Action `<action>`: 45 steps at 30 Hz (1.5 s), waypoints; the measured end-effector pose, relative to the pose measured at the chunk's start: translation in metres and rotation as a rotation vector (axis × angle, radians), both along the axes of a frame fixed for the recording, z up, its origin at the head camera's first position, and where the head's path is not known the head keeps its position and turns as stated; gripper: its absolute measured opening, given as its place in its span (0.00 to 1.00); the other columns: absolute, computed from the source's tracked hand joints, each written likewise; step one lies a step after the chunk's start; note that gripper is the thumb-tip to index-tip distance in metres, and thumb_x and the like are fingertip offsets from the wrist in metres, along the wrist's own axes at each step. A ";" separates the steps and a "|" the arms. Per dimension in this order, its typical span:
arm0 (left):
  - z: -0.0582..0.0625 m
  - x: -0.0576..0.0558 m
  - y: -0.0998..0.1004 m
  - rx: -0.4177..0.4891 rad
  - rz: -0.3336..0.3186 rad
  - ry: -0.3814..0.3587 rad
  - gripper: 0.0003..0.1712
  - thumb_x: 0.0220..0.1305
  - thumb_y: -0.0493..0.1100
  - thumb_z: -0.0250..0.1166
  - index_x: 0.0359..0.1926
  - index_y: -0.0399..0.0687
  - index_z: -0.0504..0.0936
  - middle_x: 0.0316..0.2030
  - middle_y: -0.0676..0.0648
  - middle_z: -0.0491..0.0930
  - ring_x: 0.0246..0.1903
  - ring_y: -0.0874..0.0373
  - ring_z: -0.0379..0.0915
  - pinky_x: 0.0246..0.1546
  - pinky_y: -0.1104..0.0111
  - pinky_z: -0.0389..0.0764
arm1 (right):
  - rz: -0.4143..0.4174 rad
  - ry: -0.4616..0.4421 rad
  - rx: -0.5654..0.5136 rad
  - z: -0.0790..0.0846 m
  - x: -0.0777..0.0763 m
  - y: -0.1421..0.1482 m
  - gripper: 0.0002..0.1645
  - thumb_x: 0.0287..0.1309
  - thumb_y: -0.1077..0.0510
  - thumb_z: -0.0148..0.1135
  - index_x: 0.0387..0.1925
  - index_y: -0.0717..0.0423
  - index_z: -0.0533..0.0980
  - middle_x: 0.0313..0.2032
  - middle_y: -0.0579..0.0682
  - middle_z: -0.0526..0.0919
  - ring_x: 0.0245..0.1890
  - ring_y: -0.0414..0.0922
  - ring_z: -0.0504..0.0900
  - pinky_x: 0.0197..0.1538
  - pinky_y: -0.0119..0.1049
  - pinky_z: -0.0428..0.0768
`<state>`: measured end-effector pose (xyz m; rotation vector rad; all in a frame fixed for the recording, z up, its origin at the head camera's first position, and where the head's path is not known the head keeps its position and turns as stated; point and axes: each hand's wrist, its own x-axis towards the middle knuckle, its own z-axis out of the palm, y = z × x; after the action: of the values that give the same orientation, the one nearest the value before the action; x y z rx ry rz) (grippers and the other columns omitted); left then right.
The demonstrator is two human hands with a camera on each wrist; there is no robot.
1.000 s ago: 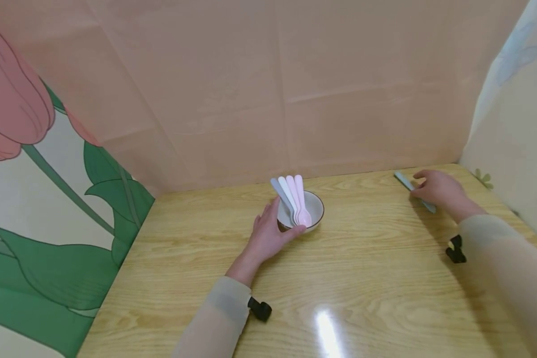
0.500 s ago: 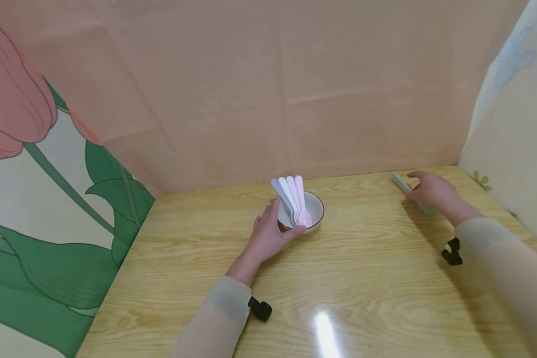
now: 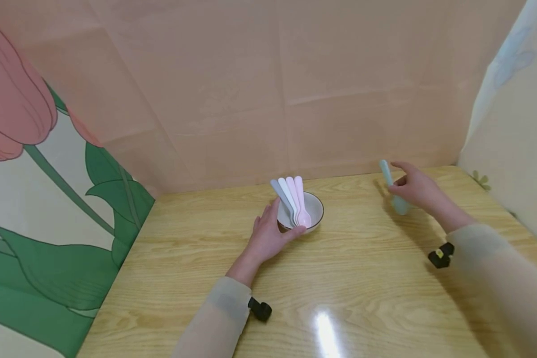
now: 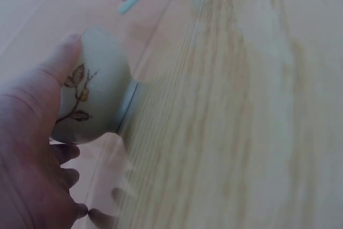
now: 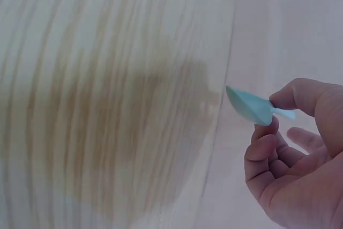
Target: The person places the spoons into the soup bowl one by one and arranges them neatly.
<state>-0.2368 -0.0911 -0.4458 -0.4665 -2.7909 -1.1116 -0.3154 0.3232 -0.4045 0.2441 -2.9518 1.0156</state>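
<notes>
A small white bowl [image 3: 315,209] with a dark rim stands toward the back of the table, and a brown leafy sprig decorates its side in the left wrist view. Several spoons [image 3: 295,199] in grey, white and pink lean in it, handles up. My left hand [image 3: 268,233] grips the bowl from its near left side, thumb along the front, other fingers round the far side. Off to the right, my right hand [image 3: 418,189] pinches a pale blue-green spoon [image 5: 251,105] between thumb and fingers, lifted over the table with its handle pointing up and away.
The wooden table [image 3: 349,278] ends against a pinkish sheet [image 3: 232,99] at the back. A wall with a printed tulip [image 3: 13,89] rises at the left, a pale wall [image 3: 519,139] at the right. Small black devices are strapped at both wrists.
My right hand has picked the blue-green spoon up off the table and moved it left, tilting it more upright. My left hand and the bowl have stayed in place.
</notes>
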 end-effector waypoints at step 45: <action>-0.005 -0.002 -0.002 -0.019 0.011 0.007 0.62 0.56 0.78 0.63 0.81 0.59 0.45 0.74 0.51 0.59 0.75 0.53 0.49 0.70 0.38 0.47 | 0.134 0.027 -0.639 0.019 0.008 -0.145 0.57 0.64 0.64 0.65 0.80 0.36 0.41 0.40 0.64 0.82 0.37 0.52 0.81 0.41 0.40 0.80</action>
<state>-0.2389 -0.0929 -0.4503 -0.4552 -2.7966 -1.0800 -0.3071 0.1780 -0.3859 0.4291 -2.4370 1.8686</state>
